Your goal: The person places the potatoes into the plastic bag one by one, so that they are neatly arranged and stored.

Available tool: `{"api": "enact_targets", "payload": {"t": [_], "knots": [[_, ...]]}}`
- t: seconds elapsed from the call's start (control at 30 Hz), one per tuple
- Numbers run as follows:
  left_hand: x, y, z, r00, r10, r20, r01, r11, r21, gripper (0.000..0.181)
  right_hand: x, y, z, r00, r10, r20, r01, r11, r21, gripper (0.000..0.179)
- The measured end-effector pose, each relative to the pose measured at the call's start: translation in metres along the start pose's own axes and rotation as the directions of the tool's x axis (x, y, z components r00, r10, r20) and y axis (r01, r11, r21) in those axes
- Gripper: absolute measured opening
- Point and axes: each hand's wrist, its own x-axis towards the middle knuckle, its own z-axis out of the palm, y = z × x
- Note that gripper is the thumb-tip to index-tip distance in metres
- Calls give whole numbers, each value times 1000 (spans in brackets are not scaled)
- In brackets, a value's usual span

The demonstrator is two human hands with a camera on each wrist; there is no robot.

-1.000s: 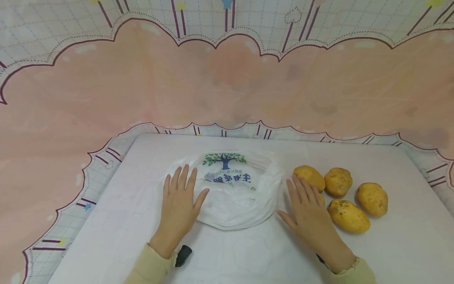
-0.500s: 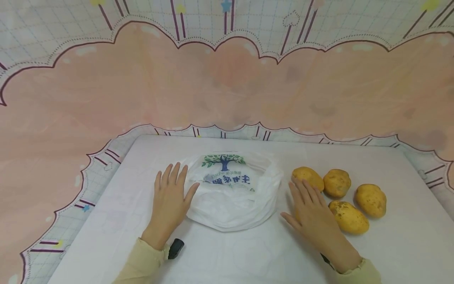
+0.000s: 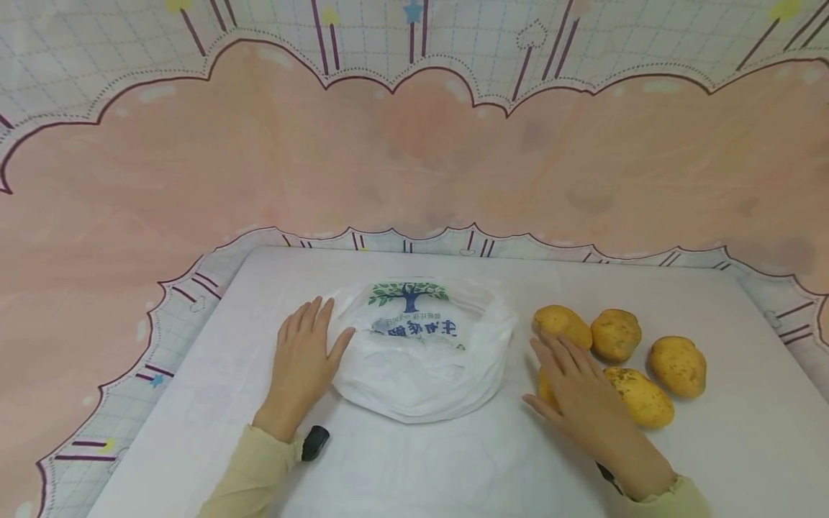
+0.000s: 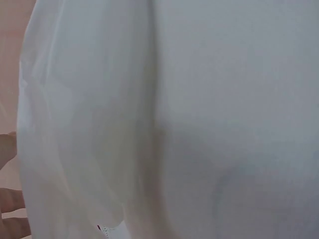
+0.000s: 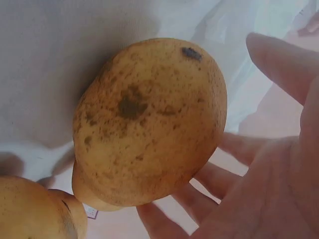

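A white plastic bag point(image 3: 421, 381) lies bunched on the white table, a green and blue tree and lettering printed on it. My left hand point(image 3: 303, 360) is just left of the bag, fingers straight and thumb pointing at its edge. In the left wrist view the bag's side point(image 4: 89, 124) fills much of the picture, with fingertips point(image 4: 9, 201) showing past it. Right of the bag, my right hand point(image 3: 586, 396) is held with straight fingers over one potato point(image 3: 546, 388), which it partly hides. From the right wrist, a speckled potato point(image 5: 149, 124) shows close before the palm, fingers extended behind it.
Several more potatoes lie at the right: one at the fingertips point(image 3: 562, 325), one behind point(image 3: 616, 335), one farther right point(image 3: 677, 367) and a spotted one point(image 3: 641, 399) beside my right hand. A patterned pink curtain point(image 3: 414, 165) hangs behind the table point(image 3: 414, 482).
My left hand has moved left, off the bag's edge to beside it. My right hand has shifted slightly right and toward me, over the nearest potato. Bag and potatoes stay put.
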Motion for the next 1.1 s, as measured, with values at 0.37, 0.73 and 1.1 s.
{"api": "enact_targets", "payload": {"t": [0.37,0.73,1.1], "knots": [[6,-7,2,998,-37,53,42,995,-91,66,-4,8,-5,999,-18,35,17,1000,13,69],[11,-11,8,988,-81,134,99,986,-133,66,-6,18,-8,995,-48,91,46,999,19,82],[10,-16,10,977,-102,189,134,977,-166,62,-5,22,-6,996,-67,59,66,998,19,68]]}}
